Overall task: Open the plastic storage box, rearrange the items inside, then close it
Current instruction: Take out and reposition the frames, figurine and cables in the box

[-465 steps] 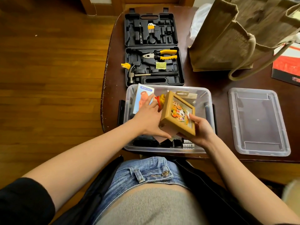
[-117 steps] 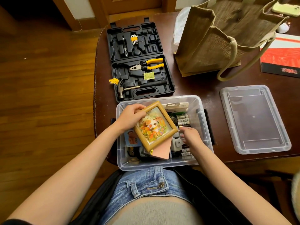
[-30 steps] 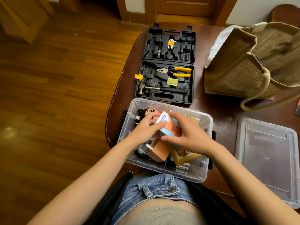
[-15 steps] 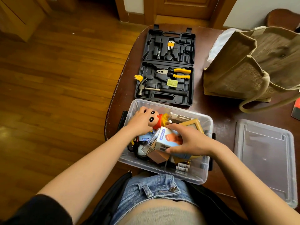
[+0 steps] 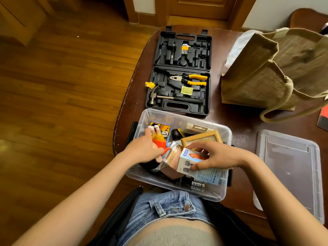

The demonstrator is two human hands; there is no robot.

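The storage box (image 5: pixel 179 189) stands at the near table (image 5: pixel 236 119) edge. Behind it lies the open tool case (image 5: pixel 179 75); right of it, the lid (image 5: pixel 291 174); the bag (image 5: pixel 266 71) stands behind the lid. Inside the box, a picture frame (image 5: pixel 200 136) seems to lean.

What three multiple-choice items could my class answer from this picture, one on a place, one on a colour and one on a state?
1. Where does the clear lid lie?
A. on the table to the right of the storage box
B. on the box
C. on the floor

2. What colour are the handles of the pliers?
A. blue
B. yellow
C. green

3. What is the right hand doing?
A. resting flat on the table
B. gripping the hammer
C. holding a small carton over the box

Answers:
1 A, it lies bare on the table beside the box.
2 B, both handles show yellow in the tool case.
3 C, its fingers wrap the carton.
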